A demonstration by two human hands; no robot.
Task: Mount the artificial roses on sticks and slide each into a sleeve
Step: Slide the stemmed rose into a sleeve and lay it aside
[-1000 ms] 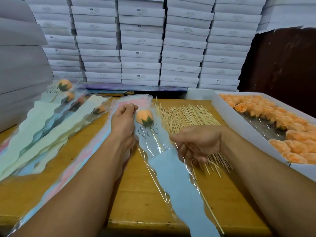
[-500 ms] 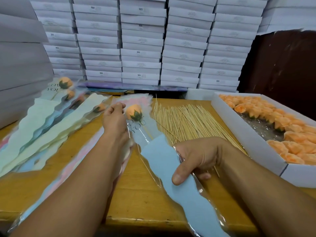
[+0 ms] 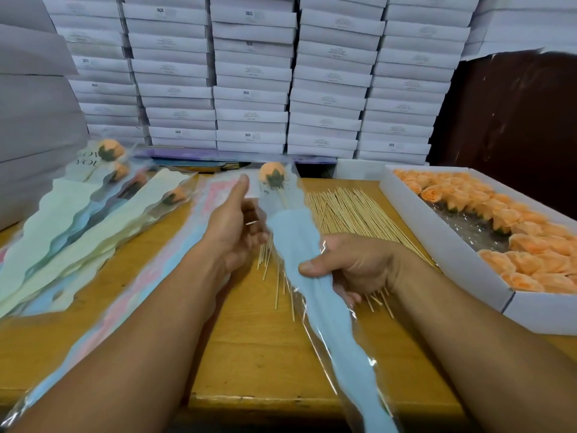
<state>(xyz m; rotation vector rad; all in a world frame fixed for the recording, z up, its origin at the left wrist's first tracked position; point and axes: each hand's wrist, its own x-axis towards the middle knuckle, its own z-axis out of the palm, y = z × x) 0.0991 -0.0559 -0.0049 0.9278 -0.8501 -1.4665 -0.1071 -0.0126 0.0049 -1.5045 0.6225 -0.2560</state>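
Right hand (image 3: 352,267) grips the blue sleeve (image 3: 299,245) mid-length, left hand (image 3: 232,228) pinches its clear top edge; sleeved rose (image 3: 272,176) at 12 o'clock, long axis 12-to-5, finished pile (image 3: 103,207) at 10 o'clock, nearer left.

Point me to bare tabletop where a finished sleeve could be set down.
Bare wood shows at the near table edge, between the forearms, bordered by the pink sleeve stack and blue sleeve. Crowded: finished sleeves far left, sticks centre, rose box right.
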